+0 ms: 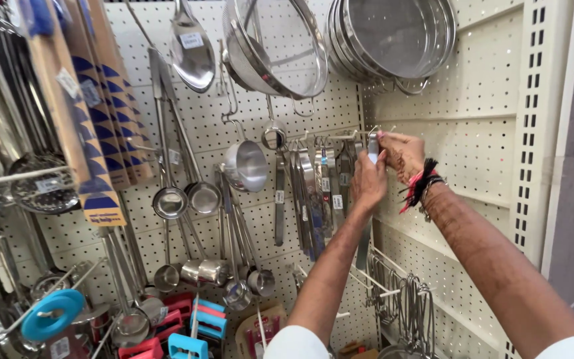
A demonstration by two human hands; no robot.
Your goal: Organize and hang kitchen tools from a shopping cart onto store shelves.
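Both my hands reach up to a cream pegboard wall (473,146) hung with steel kitchen tools. My left hand (369,181) grips a long flat steel utensil (372,149) near its top end, where it meets a peg hook. My right hand (401,154), with red and black thread bands on the wrist, pinches at the same hook and the utensil's top. Just left of my hands hang several more flat steel utensils (313,193) with small price tags.
Steel ladles (171,199) and a small pot (246,166) hang at the middle. Strainers (277,46) and sieves (393,36) hang above. Wooden-handled tools (94,133) hang at the left. Wire whisks (410,309) hang at the lower right. Coloured plastic items (197,326) sit below.
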